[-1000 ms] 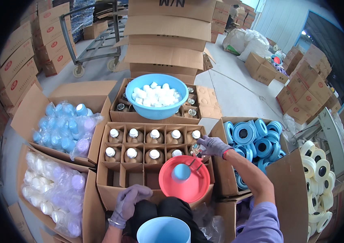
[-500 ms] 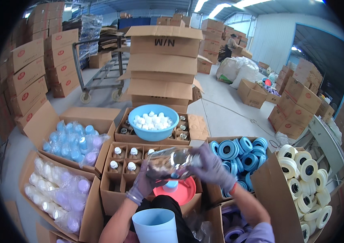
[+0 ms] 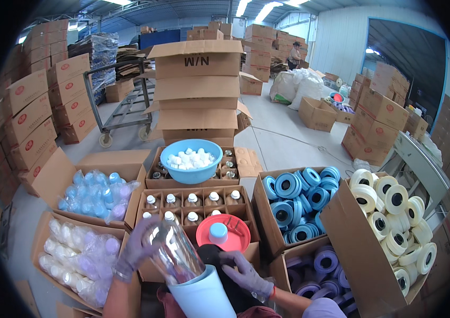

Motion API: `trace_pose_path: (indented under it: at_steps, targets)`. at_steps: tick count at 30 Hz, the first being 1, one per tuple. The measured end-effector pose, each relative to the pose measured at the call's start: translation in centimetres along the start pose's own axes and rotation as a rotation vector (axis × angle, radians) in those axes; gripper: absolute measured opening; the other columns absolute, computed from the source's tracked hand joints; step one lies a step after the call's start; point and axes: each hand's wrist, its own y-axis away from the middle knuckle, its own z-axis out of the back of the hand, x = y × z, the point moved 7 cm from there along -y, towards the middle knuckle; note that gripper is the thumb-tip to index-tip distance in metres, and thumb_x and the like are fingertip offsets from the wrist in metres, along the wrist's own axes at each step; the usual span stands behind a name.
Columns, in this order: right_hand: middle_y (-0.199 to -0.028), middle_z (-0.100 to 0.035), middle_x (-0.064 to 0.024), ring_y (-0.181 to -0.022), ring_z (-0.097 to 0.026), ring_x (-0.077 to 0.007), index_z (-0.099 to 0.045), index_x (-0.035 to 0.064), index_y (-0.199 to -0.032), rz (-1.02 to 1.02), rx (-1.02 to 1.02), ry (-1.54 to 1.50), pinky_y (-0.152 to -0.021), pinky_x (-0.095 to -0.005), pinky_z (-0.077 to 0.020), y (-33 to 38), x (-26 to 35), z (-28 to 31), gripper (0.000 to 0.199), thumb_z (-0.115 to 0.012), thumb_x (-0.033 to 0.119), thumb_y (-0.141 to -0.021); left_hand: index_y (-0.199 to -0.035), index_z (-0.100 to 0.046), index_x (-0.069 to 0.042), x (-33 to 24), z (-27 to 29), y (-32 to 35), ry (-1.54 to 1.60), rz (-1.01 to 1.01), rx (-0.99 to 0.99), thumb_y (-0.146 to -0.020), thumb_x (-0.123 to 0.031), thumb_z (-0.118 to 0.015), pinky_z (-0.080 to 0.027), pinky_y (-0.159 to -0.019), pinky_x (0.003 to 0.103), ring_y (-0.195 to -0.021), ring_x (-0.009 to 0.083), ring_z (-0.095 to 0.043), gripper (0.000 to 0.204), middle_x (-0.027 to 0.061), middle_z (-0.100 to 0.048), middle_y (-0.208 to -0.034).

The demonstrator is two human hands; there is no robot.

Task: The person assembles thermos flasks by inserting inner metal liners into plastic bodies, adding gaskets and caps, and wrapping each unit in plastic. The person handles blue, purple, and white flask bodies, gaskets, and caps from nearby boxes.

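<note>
Head view: hands – red lid, bottle boxes around.

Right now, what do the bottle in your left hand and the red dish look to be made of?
The bottle in the left hand looks like clear glass or hard clear plastic: see-through, with bright glints. I cannot tell which. The red dish looks like moulded plastic: even colour, smooth, slightly glossy rim.

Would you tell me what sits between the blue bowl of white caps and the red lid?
In the head view, the divided carton of white-capped bottles lies between the blue bowl and the red lid.
</note>
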Motion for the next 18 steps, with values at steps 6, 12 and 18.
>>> trace_pose_path:
  at_steps: [6,12,18]
  targets:
    - [-0.147,-0.038,-0.0266,-0.137,-0.04,-0.0418,-0.049,0.0062,-0.144,0.376,0.186,0.226,-0.115,-0.0514,-0.0324,16.4,-1.4,-5.2,0.057,-0.065,0.031,-0.094,-0.134,-0.049,0.001,6.7,0.3,19.3,-0.041,0.211,-0.191,-0.089,-0.034,-0.066,-0.045,-0.104,0.039,-0.12,0.0272,-0.056,0.06,0.0169,-0.056,-0.131]
    - [-0.145,-0.041,-0.0185,-0.135,-0.043,-0.0317,-0.035,-0.0018,-0.148,0.126,0.23,-0.344,-0.116,-0.0403,-0.0299,3.8,7.7,-7.7,0.062,-0.053,0.033,-0.099,-0.134,-0.058,-0.008,11.2,-2.5,25.6,-0.797,0.071,0.141,-0.081,-0.026,-0.078,-0.038,-0.112,0.045,-0.129,0.0294,-0.054,0.06,0.0133,-0.059,-0.137]
    - [-0.136,-0.051,-0.0146,-0.127,-0.05,-0.0285,-0.039,0.0006,-0.146,0.527,0.473,-0.129,-0.109,-0.04,-0.0382,-2.4,15.1,-8.7,0.094,-0.086,0.034,-0.072,-0.144,-0.048,-0.007,-0.9,-5.2,16.5,-0.388,-0.029,-0.007,-0.084,-0.027,-0.076,-0.035,-0.115,0.041,-0.137,0.0289,-0.044,0.069,0.013,-0.049,-0.147]
